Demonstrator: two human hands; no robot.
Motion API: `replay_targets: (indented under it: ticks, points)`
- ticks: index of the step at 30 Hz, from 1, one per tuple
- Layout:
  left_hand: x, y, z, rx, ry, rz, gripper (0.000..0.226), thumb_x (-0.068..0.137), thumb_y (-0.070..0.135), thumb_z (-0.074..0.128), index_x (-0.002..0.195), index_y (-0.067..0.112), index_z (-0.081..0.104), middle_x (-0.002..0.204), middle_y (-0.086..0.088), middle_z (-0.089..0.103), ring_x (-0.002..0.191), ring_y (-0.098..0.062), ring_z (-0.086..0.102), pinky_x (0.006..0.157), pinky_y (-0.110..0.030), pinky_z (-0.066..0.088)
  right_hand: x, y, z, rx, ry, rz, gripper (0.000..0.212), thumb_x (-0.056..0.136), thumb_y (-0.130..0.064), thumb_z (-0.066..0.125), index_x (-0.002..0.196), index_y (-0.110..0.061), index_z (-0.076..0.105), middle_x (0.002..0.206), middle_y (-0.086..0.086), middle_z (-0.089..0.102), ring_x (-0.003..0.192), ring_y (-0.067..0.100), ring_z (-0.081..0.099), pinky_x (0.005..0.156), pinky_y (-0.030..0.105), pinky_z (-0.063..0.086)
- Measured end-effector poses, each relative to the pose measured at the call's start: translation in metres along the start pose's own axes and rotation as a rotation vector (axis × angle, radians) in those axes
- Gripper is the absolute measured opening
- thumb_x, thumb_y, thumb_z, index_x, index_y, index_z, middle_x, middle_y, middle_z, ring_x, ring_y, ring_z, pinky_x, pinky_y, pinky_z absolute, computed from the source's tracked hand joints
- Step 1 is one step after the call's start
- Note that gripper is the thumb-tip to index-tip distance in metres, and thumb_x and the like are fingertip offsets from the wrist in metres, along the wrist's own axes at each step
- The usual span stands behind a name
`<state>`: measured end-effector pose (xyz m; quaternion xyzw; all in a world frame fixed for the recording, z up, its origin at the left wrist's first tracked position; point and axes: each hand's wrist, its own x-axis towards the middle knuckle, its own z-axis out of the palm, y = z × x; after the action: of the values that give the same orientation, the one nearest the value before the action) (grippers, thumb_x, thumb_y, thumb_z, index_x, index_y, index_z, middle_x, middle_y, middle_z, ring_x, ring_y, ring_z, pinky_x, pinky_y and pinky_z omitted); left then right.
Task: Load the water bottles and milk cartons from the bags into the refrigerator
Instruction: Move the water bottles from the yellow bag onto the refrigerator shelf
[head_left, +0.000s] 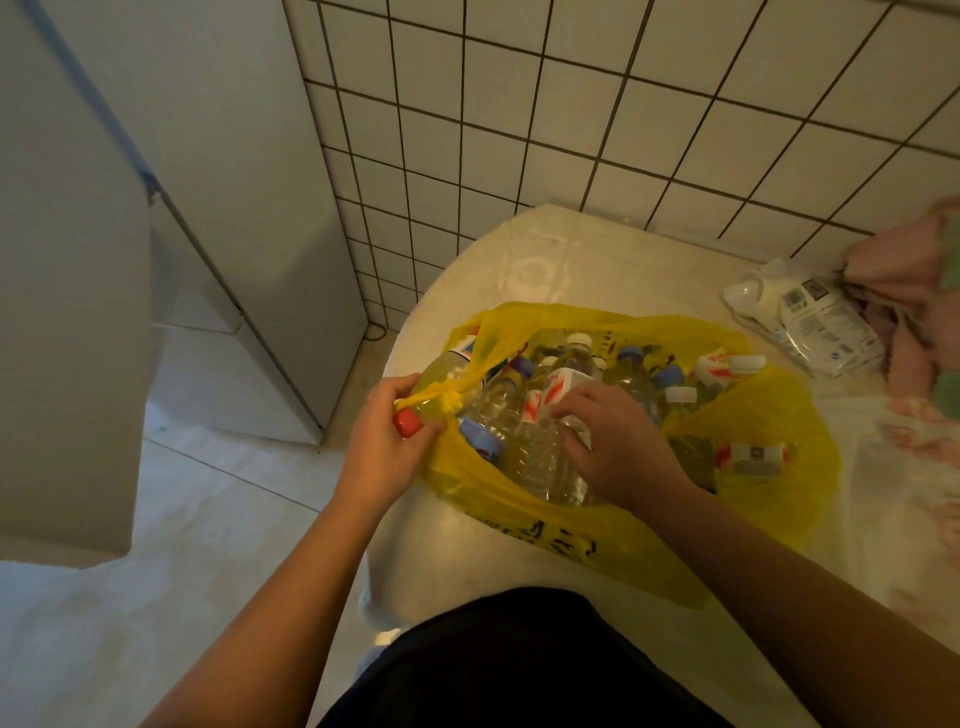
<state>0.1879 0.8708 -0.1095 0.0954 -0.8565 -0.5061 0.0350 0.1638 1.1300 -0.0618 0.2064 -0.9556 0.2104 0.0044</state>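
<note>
The bag (597, 530) (holding bottles (524, 447) and cartons (556, 395)) sits on the table (519, 254), refrigerator (218, 182) left.

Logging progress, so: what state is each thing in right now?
yellow bag: open on the table, full.
bag handle: twisted, gripped by left hand.
right hand: in the bag, fingers curled round clear bottle.
bottles: capped, in the bag.
milk cartons: in the bag.

Yellow bag (571, 530): translucent, black print on near side, mouth open, on table (519, 249). Inside: clear water bottles (524, 447) lying jumbled, blue and white caps. Red-capped bottle (408, 422) at left edge. White-red milk cartons (558, 389) among bottles. One carton (750, 458) under film at right. White refrigerator (234, 208) left of table.
</note>
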Motion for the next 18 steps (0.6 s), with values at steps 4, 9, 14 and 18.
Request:
replay_targets:
  ticks: [4,9,14,18]
  points:
    - [-0.005,0.0,0.0,0.013,0.076,0.054,0.042,0.088,0.034,0.07,0.127,0.028,0.056,0.116,0.009,0.052,0.11,-0.01,0.05,0.089,-0.027,0.048,0.003,0.006,-0.003,-0.077,-0.063,0.011,0.033,0.085,-0.025,0.064,0.118,-0.021,0.064,0.119,0.001,0.056,0.106,0.025,0.053,0.085,0.041,0.049]
    - [-0.005,0.007,0.001,-0.124,0.105,0.053,0.01,0.099,0.035,0.052,0.097,0.036,0.062,0.096,0.008,0.06,0.087,-0.014,0.064,0.078,-0.048,0.057,0.015,-0.001,-0.017,-0.268,-0.395,-0.048,0.053,0.084,-0.027,0.056,0.134,-0.042,0.05,0.155,-0.009,0.03,0.144,0.026,0.018,0.112,0.055,0.03]
    - [0.001,0.013,-0.003,-0.106,0.138,0.065,0.01,0.103,0.026,0.046,0.104,0.032,0.054,0.091,0.017,0.064,0.086,-0.006,0.062,0.078,-0.045,0.057,0.023,-0.008,-0.026,-0.482,-0.625,-0.144,0.078,0.086,-0.013,0.062,0.146,-0.05,0.027,0.163,-0.014,0.004,0.15,0.028,-0.011,0.118,0.054,0.008]
    - [0.003,0.015,-0.009,-0.034,0.103,0.158,0.027,0.097,0.009,0.057,0.112,0.027,0.044,0.09,0.03,0.061,0.088,0.003,0.062,0.076,-0.03,0.057,0.031,-0.012,-0.026,-0.605,-0.721,-0.278,0.078,0.086,-0.015,0.065,0.146,-0.047,0.027,0.162,-0.01,0.01,0.149,0.029,-0.007,0.118,0.059,0.008]
